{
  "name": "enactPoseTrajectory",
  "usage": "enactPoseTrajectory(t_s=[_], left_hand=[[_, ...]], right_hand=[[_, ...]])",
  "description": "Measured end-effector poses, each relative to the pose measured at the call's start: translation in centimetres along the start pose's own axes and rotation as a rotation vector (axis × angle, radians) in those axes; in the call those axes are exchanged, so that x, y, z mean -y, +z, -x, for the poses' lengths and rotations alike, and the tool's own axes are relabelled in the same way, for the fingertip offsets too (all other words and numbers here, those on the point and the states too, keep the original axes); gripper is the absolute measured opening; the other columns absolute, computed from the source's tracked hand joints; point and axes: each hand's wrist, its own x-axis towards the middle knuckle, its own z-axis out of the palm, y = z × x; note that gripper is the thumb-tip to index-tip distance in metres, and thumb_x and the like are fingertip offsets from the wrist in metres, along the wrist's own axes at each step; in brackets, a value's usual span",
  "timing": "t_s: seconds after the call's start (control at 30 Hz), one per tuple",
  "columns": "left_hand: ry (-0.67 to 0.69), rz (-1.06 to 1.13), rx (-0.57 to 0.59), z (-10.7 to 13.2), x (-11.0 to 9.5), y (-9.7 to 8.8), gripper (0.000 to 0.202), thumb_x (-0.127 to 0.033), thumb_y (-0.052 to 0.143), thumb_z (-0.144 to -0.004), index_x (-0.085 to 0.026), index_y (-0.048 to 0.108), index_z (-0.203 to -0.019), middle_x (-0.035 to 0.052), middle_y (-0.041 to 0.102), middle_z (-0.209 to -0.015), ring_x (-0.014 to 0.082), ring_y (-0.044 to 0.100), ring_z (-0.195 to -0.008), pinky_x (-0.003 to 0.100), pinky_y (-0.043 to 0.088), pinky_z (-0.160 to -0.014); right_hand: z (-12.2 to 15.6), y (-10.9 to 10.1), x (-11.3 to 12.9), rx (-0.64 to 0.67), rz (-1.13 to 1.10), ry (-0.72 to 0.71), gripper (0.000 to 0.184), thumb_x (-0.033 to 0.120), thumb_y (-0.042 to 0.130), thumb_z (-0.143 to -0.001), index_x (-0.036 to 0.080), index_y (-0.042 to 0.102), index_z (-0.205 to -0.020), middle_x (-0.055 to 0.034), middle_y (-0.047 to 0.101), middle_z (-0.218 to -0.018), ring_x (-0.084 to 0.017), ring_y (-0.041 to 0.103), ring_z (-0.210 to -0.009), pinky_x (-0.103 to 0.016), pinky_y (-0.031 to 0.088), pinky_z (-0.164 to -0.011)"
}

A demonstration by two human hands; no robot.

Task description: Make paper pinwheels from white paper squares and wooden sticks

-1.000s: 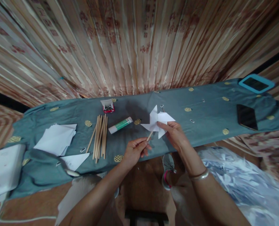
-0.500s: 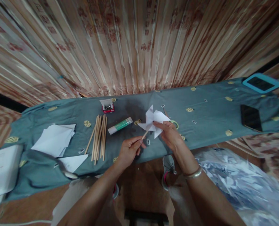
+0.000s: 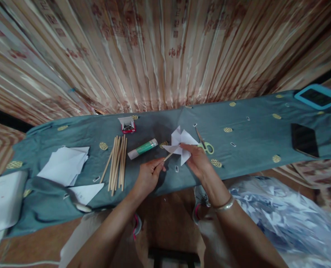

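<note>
A white paper pinwheel [image 3: 185,140] is held above the cloth-covered table, its blades folded toward the middle. My left hand [image 3: 149,173] is closed round the thin wooden stick [image 3: 168,156], which runs up to the pinwheel's back. My right hand [image 3: 196,158] grips the pinwheel, fingers and thumb at its centre and lower right blade. A dark spot shows at the centre near the fingertips; I cannot make out its detail. Scissors with pale green handles [image 3: 208,147] lie just beyond my right hand, partly hidden by it. Left of the pinwheel lies a green-labelled glue stick [image 3: 143,149].
Several wooden sticks [image 3: 117,163] lie left of the glue stick, below a small open red box [image 3: 127,125] of metal pins. Further left are stacked white paper [image 3: 64,165] and a white device [image 3: 6,201]. A phone [image 3: 304,140] and blue-framed tablet [image 3: 318,96] lie right. A plastic bag [image 3: 282,212] stands below.
Both hands have shifted slightly left with the pinwheel, and the stick is tilted lower. More of the scissors shows beside my right hand. The view has turned a little.
</note>
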Motion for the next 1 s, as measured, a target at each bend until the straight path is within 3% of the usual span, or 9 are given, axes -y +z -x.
enactPoseTrajectory(t_s=[0.2, 0.33, 0.47, 0.67, 0.77, 0.83, 0.9, 1.0], left_hand=[[-0.074, 0.029, 0.074, 0.1, 0.5, 0.4, 0.033, -0.031, 0.051, -0.084, -0.02, 0.062, -0.055, 0.0006, 0.063, -0.059, 0.0153, 0.056, -0.06, 0.024, 0.042, -0.066], [-0.05, -0.007, 0.05, 0.0, 0.9, 0.2, 0.027, -0.028, 0.051, -0.084, -0.02, 0.069, -0.065, 0.0009, 0.065, -0.062, 0.0162, 0.058, -0.063, 0.024, 0.043, -0.068], [0.026, -0.094, 0.003, -0.3, 1.4, -0.5, 0.023, -0.024, 0.052, -0.085, -0.022, 0.075, -0.088, 0.004, 0.07, -0.077, 0.0187, 0.063, -0.072, 0.027, 0.047, -0.074], [0.114, -0.195, -0.067, -0.5, 1.1, -1.2, 0.03, -0.024, 0.053, -0.087, -0.018, 0.069, -0.112, 0.0116, 0.068, -0.117, 0.026, 0.058, -0.113, 0.039, 0.04, -0.103], [0.09, -0.095, -0.14, -0.5, 0.4, -1.1, 0.037, -0.028, 0.053, -0.089, -0.019, 0.061, -0.124, 0.0109, 0.061, -0.131, 0.0245, 0.052, -0.123, 0.041, 0.034, -0.109], [0.047, 0.043, -0.164, -0.7, -0.1, -0.9, 0.043, -0.03, 0.06, -0.085, -0.02, 0.059, -0.127, 0.0101, 0.061, -0.131, 0.0248, 0.053, -0.122, 0.04, 0.038, -0.106], [-0.024, 0.244, -0.128, -0.8, -0.5, -0.6, 0.047, -0.033, 0.069, -0.078, -0.019, 0.062, -0.123, 0.0096, 0.066, -0.123, 0.0252, 0.058, -0.114, 0.036, 0.045, -0.097], [-0.144, 0.542, 0.026, -1.1, -0.9, 0.0, 0.04, -0.035, 0.077, -0.069, -0.014, 0.072, -0.102, 0.0084, 0.073, -0.101, 0.0231, 0.066, -0.093, 0.033, 0.05, -0.086]], right_hand=[[0.5, 0.6, -0.2, -0.006, 0.02, 0.0, 0.019, 0.027, 0.083, -0.048, 0.021, 0.068, -0.058, -0.0018, 0.073, -0.065, -0.02, 0.068, -0.064, -0.03, 0.054, -0.062], [1.0, 1.0, -0.3, 0.017, 0.041, -0.004, 0.026, 0.034, 0.086, -0.045, 0.021, 0.07, -0.062, -0.0024, 0.073, -0.065, -0.021, 0.068, -0.063, -0.03, 0.052, -0.06], [1.2, 0.5, -0.3, 0.061, 0.113, -0.009, 0.027, 0.038, 0.088, -0.046, 0.022, 0.071, -0.06, -0.0017, 0.072, -0.065, -0.018, 0.065, -0.059, -0.03, 0.051, -0.06], [1.8, -0.6, -0.1, 0.106, 0.22, -0.006, 0.022, 0.038, 0.088, -0.051, 0.023, 0.074, -0.06, 0.0003, 0.072, -0.065, -0.014, 0.062, -0.059, -0.027, 0.049, -0.062], [2.1, -0.6, -0.1, 0.13, 0.234, 0.002, 0.022, 0.039, 0.088, -0.052, 0.024, 0.075, -0.061, 0.0, 0.073, -0.069, -0.014, 0.062, -0.061, -0.027, 0.049, -0.064], [2.3, -0.4, -0.2, 0.141, 0.239, 0.004, 0.023, 0.039, 0.088, -0.052, 0.024, 0.074, -0.06, -0.0001, 0.073, -0.07, -0.014, 0.061, -0.06, -0.027, 0.049, -0.063], [2.5, -0.1, -0.2, 0.161, 0.236, 0.008, 0.023, 0.04, 0.089, -0.05, 0.024, 0.074, -0.058, 0.0002, 0.073, -0.07, -0.014, 0.061, -0.06, -0.028, 0.049, -0.063], [2.8, 0.2, -0.2, 0.206, 0.227, 0.02, 0.023, 0.04, 0.089, -0.051, 0.025, 0.075, -0.062, 0.0003, 0.074, -0.072, -0.016, 0.063, -0.065, -0.029, 0.051, -0.067]])
